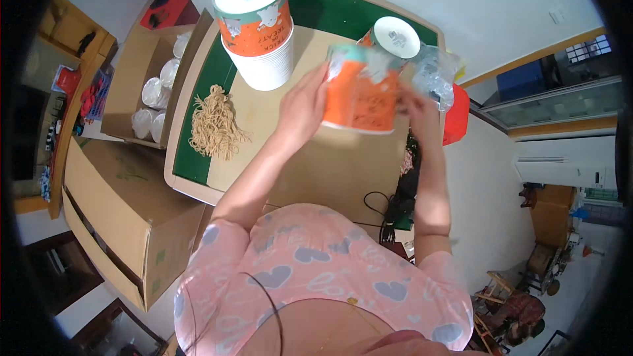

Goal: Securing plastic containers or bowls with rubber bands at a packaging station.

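An orange paper bucket (359, 95) with a green band and pale printed figures is raised over the table, slightly blurred. My left hand (304, 104) grips it at its left side, some fingers hidden behind the wall. At the bucket's right side is my right hand (420, 109), its fingers smeared by motion, so their exact hold is unclear. Back left stands a tall stack of white nested buckets (260, 59), topped by an upside-down orange bucket (254, 23). Another upturned bucket (395, 36) sits behind the raised one. A heap of beige cords (216, 122) lies on the left.
The green-edged table (188, 165) carries a tan board (264, 135). Clear plastic wrap (435, 76) and a red container (456, 115) are at the right. Black cables (395, 211) lie near the front. Left of the table stand an open carton (132, 95) of white-wrapped items and a larger cardboard box (132, 204).
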